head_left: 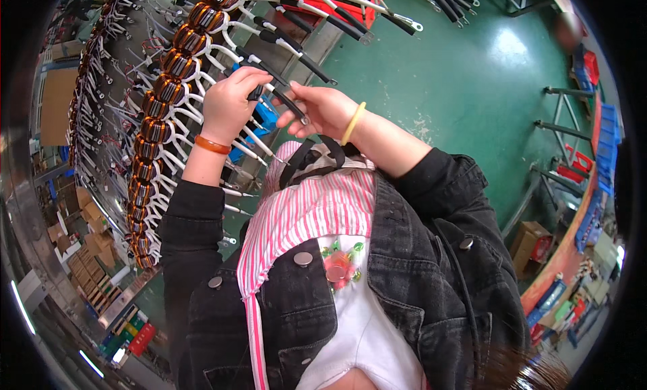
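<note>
A long row of ring-shaped coils, copper-orange and dark, runs along the left. White-sleeved leads stick out from it to the right, several ending in metal lugs. My left hand is closed in a pinch at one lead, with a small black piece showing under its fingers. From there a black sleeve slants down to the right. My right hand is beside that sleeve, thumb and fingers apart around its end; whether they touch it is hard to see.
More black-sleeved leads with lugs hang at the top. A blue bin sits below my hands, a red crate beyond. Another coil row lies farther left. Metal frames and a cardboard box stand at right on green floor.
</note>
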Available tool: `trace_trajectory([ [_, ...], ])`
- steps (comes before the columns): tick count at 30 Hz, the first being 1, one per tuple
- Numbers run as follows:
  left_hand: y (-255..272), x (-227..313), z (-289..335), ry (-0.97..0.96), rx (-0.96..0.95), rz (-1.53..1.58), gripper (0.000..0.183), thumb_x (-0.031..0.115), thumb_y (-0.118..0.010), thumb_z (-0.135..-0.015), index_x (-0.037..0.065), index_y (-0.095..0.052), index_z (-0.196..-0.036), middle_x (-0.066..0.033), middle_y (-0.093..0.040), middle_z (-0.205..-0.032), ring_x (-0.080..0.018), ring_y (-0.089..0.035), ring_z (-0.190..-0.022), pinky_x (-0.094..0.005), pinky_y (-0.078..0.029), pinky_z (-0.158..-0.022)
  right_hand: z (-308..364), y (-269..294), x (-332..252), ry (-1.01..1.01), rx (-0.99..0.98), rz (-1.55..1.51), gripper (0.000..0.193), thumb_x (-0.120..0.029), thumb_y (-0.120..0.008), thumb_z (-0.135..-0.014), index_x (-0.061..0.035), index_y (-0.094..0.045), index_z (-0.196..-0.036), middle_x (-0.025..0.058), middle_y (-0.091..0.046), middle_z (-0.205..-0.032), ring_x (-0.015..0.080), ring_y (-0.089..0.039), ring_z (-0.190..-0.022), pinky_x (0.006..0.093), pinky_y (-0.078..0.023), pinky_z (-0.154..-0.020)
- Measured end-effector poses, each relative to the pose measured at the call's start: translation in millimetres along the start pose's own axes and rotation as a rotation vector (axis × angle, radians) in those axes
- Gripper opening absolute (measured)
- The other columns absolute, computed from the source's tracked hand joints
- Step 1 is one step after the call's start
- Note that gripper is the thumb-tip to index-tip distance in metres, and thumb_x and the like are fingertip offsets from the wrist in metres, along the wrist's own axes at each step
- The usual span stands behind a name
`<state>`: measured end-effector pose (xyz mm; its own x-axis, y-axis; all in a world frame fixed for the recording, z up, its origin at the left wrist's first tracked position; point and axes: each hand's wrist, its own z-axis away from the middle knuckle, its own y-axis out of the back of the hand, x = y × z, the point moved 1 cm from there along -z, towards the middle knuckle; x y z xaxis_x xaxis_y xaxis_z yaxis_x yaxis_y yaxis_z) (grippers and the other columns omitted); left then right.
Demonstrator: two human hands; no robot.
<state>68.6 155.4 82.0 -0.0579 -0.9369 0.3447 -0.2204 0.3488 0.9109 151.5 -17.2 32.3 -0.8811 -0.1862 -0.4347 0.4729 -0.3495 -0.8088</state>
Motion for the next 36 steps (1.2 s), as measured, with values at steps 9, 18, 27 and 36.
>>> trace_trajectory([
  [9,-1.6,0.2,0.1,-0.003,0.038,0.023,0.024,-0.001,-0.066,-0.074,0.009,-0.067,-0.095,-0.0050,-0.066,-0.095,-0.0241,-0.065,-0.083,-0.0306,-0.052,-0.069,-2.4,2.7,3.8,0.050,0.028,0.025,0.030,-0.026,-0.051,-0.095,-0.0001,-0.054,-0.111,0.0139,-0.068,-0.097,0.0152,-0.067,-0.073,0.0237,-0.054,-0.062],
  [18,-2.3,1.3,0.3,-0.026,0.063,0.021,0.032,-0.003,-0.061,-0.065,0.012,-0.067,-0.093,-0.0013,-0.066,-0.096,-0.0245,-0.065,-0.077,-0.0325,-0.052,-0.064,3.2,5.6,5.5,0.000,0.003,0.051,0.034,-0.026,-0.048,-0.096,0.0009,-0.054,-0.116,0.0122,-0.068,-0.096,0.0138,-0.065,-0.073,0.0233,-0.052,-0.065],
  [27,-1.4,1.7,2.1,-0.022,0.059,-0.004,0.036,-0.005,-0.060,-0.065,0.013,-0.066,-0.096,-0.0015,-0.065,-0.099,-0.0249,-0.064,-0.078,-0.0331,-0.052,-0.064,6.9,3.4,4.4,-0.035,0.039,0.081,0.047,-0.041,-0.043,-0.096,-0.0007,-0.053,-0.117,0.0135,-0.068,-0.096,0.0168,-0.065,-0.072,0.0258,-0.052,-0.064],
  [36,12.2,-3.9,26.6,0.303,0.118,-0.163,0.033,0.000,-0.064,-0.070,0.015,-0.064,-0.100,-0.0026,-0.059,-0.100,-0.0281,-0.062,-0.080,-0.0365,-0.051,-0.065,25.5,31.4,17.7,-0.106,0.245,0.247,0.061,-0.058,-0.039,-0.092,-0.0020,-0.051,-0.113,0.0135,-0.068,-0.088,0.0199,-0.065,-0.067,0.0275,-0.052,-0.058],
])
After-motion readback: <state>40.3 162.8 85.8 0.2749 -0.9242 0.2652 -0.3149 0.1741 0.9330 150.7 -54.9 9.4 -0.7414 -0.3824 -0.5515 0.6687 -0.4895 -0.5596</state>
